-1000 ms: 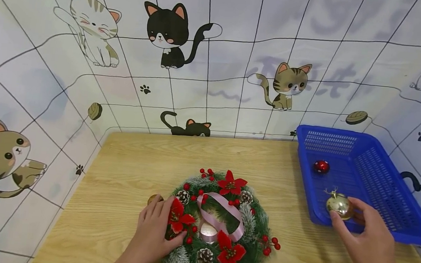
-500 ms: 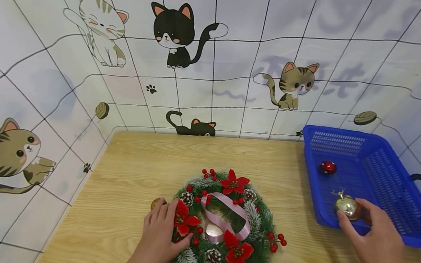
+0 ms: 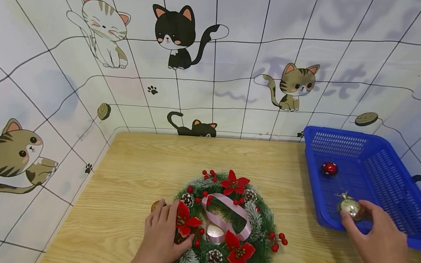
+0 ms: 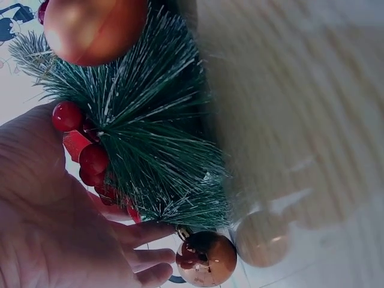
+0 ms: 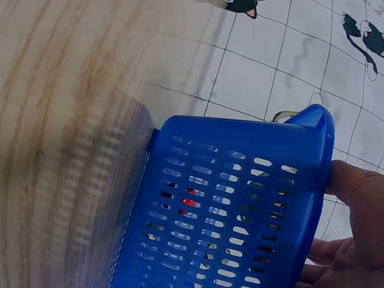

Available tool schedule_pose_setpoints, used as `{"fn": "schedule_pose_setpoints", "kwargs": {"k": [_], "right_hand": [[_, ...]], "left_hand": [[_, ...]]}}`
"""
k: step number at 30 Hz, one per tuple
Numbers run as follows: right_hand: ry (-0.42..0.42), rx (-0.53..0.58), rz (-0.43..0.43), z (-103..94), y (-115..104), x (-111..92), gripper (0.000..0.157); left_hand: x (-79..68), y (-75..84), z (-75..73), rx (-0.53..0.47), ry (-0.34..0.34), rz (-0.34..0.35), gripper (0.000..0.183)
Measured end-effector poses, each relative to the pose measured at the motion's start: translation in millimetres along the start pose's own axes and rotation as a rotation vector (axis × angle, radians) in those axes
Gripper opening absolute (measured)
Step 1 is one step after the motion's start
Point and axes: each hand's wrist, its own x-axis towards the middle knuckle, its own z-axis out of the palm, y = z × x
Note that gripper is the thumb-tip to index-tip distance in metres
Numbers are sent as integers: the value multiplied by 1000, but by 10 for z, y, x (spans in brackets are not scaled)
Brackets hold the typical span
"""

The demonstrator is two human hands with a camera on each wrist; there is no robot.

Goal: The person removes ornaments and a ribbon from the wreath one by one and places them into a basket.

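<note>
A green wreath (image 3: 264, 228) lies on the table, trimmed with red poinsettias (image 3: 238, 255), pinecones (image 3: 214, 260) and red berries. A pink ribbon (image 3: 227, 200) loops across its centre. My left hand (image 3: 161, 236) rests along its left side, fingers fairly straight, thumb by a poinsettia. Near those fingertips hangs a shiny copper bauble (image 4: 207, 264); a matte orange bauble (image 4: 93, 30) shows at the wreath's other end. My right hand (image 3: 382, 234) pinches a shiny gold bauble (image 3: 352, 209) between thumb and fingers, over the front of the blue basket (image 3: 312, 186). In the right wrist view the basket wall hides that bauble.
Inside the basket lies a red bauble with white spots (image 3: 329, 169). The basket stands at the table's right side. Cat-printed sheeting (image 3: 235, 67) rises behind the wooden table (image 3: 136, 166) and along both sides.
The head view has shifted slightly, so everything sits a little further right. The gold bauble has moved slightly right over the basket; the left hand stays on the wreath.
</note>
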Motion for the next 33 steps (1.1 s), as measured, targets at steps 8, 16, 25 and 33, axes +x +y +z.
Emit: {"fn": "schedule_pose_setpoints", "kwargs": {"k": [8,16,25,33], "right_hand": [[-25,-3,26,0,20,25,70],[-31,-3,30,9,46,47,70],[-39,-10,35,5,55,83,70],[-50,-9,45,8,57,94,70]], "left_hand": [[-35,66,33,49,8,-34,97],[-96,165,73,107,49,-53,100],[-151,249,132,153,88,-80,107],[-187,246,88,136,34,-98,114]]}}
